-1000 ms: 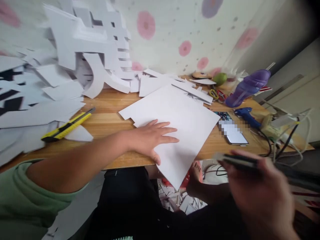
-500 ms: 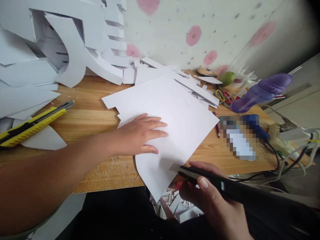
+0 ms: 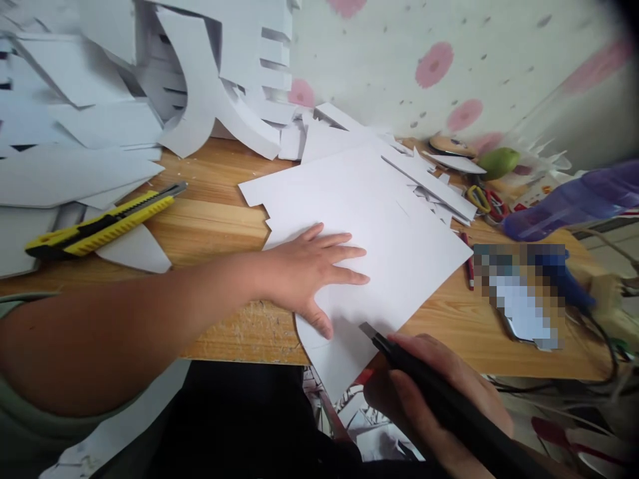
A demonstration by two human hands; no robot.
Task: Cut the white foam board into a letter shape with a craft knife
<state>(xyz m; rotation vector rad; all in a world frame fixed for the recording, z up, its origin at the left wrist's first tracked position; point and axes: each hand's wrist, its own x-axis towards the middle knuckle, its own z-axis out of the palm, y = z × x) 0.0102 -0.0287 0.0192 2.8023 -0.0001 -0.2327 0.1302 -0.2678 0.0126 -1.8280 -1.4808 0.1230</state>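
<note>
A large white foam board sheet point(image 3: 359, 206) lies on the wooden table point(image 3: 214, 219), its near corner jutting past the front edge. My left hand point(image 3: 312, 273) rests flat on it with the fingers spread. In my right hand point(image 3: 439, 392) is a black utility knife point(image 3: 429, 386), gripped with its blade pointing up and left. The blade tip is over the near part of the sheet; whether it touches the surface I cannot tell. The sheet's left edge has a stepped notch, and its near left edge is curved.
A yellow utility knife point(image 3: 107, 219) lies at left beside stacked white board pieces point(image 3: 64, 173). Toward the back right are scissors point(image 3: 486, 199), a green fruit point(image 3: 499, 163) and a purple bottle point(image 3: 569, 203). A phone point(image 3: 524, 309) and a red pen point(image 3: 468, 263) lie at right. Scraps fill the space below the edge.
The view has shifted left, so the table things appear further right. My left hand's thumb has spread toward me. The black knife has turned, its blade now angled more upward.
</note>
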